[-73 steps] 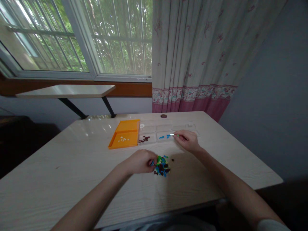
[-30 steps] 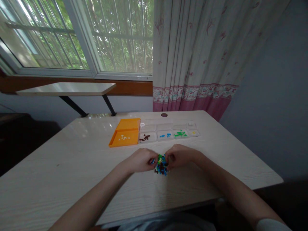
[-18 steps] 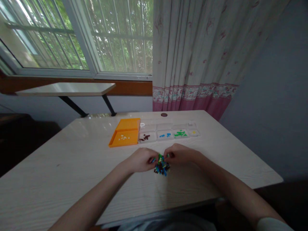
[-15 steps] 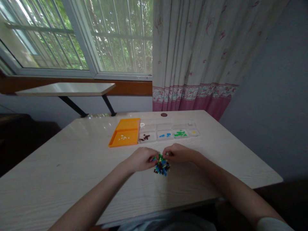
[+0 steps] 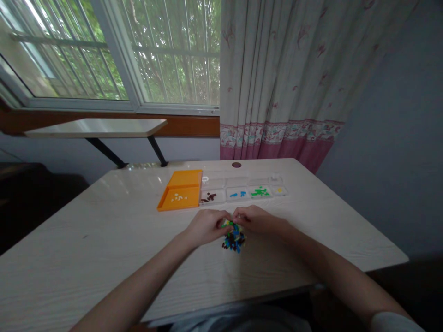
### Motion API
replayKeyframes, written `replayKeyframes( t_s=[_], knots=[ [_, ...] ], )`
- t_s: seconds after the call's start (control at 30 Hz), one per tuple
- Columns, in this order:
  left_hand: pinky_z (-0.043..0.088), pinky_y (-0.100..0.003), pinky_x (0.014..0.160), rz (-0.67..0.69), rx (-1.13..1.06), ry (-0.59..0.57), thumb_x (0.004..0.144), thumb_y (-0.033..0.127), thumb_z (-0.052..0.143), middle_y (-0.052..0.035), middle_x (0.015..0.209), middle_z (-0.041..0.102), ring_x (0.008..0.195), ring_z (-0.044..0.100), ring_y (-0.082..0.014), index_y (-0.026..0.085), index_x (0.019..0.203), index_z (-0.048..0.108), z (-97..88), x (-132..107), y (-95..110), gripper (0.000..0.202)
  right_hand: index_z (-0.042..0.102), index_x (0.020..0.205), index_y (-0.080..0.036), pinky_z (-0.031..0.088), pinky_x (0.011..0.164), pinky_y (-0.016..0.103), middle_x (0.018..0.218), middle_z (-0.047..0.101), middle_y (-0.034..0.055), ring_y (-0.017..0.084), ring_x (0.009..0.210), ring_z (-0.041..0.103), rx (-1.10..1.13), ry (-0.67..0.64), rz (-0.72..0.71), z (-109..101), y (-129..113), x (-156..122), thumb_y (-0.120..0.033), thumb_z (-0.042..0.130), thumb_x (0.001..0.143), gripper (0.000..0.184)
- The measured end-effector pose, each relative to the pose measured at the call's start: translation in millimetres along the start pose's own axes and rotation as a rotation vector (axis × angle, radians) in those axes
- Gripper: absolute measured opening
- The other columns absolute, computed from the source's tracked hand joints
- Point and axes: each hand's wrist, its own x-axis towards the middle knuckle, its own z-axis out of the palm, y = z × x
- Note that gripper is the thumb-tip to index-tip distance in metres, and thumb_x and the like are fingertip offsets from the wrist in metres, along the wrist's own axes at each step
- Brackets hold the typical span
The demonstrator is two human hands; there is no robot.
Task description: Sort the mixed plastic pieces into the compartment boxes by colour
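Left hand (image 5: 206, 227) and right hand (image 5: 258, 219) pinched shut at the coloured-piece pile (image 5: 234, 240); a careless nudge could scatter it.

place: home room | signs: flowered curtain (image 5: 277, 69); barred window (image 5: 114, 50); wooden desk (image 5: 104, 249)

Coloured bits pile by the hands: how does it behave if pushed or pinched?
The pile of coloured bits is loose and tiny, so a push likely scatters it. The table looks glossy, so bits probably slide. The left hand and right hand meet it fingertips first, suggesting light, fiddly pieces.
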Motion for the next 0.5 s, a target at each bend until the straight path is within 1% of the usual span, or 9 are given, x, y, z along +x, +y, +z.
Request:
replayKeyframes(
  t_s=[0.17,0.27,0.37,0.5],
  knots=[
    [0.027,-0.017,0.049,-0.038,-0.036,0.01,0.078,0.037,0.052,0.0038,0.054,0.051,0.05,0.046,-0.008,0.019,0.08,0.062,1.0,1.1,1.3,0.021,0.06,0.091,-0.019,0.029,0.052,0.016,0.059,0.057,-0.003,0.007,0.051,0.045,-0.137,0.114,-0.072,5.9,2.8,-0.3,-0.031,0.044,0.084,0.02],
    [0.028,-0.016,0.048,-0.066,-0.088,0.043,0.079,0.039,0.052,0.0042,0.054,0.051,0.05,0.046,-0.008,0.019,0.085,0.062,2.7,1.3,-1.5,0.023,0.061,0.09,-0.02,0.029,0.052,0.017,0.057,0.058,-0.003,0.008,0.052,0.048,-0.179,0.182,-0.087,6.8,3.8,-0.2,-0.035,0.048,0.082,0.022],
    [0.028,-0.016,0.047,-0.08,-0.142,0.072,0.079,0.038,0.052,0.0051,0.053,0.05,0.049,0.046,-0.0078,0.02,0.09,0.061,6.1,1.6,-4.8,0.023,0.063,0.089,-0.021,0.029,0.05,0.017,0.055,0.058,-0.003,0.007,0.05,0.049,-0.189,0.206,-0.081,6.3,3.0,-0.1,-0.039,0.051,0.08,0.024],
    [0.028,-0.016,0.047,-0.088,-0.186,0.074,0.078,0.037,0.054,0.0053,0.052,0.05,0.048,0.045,-0.0078,0.019,0.088,0.061,9.6,2.1,-6.3,0.022,0.064,0.086,-0.021,0.028,0.048,0.017,0.052,0.057,-0.0036,0.007,0.047,0.048,-0.207,0.236,-0.092,7.3,0.7,-0.2,-0.036,0.054,0.077,0.02]
  ],
)
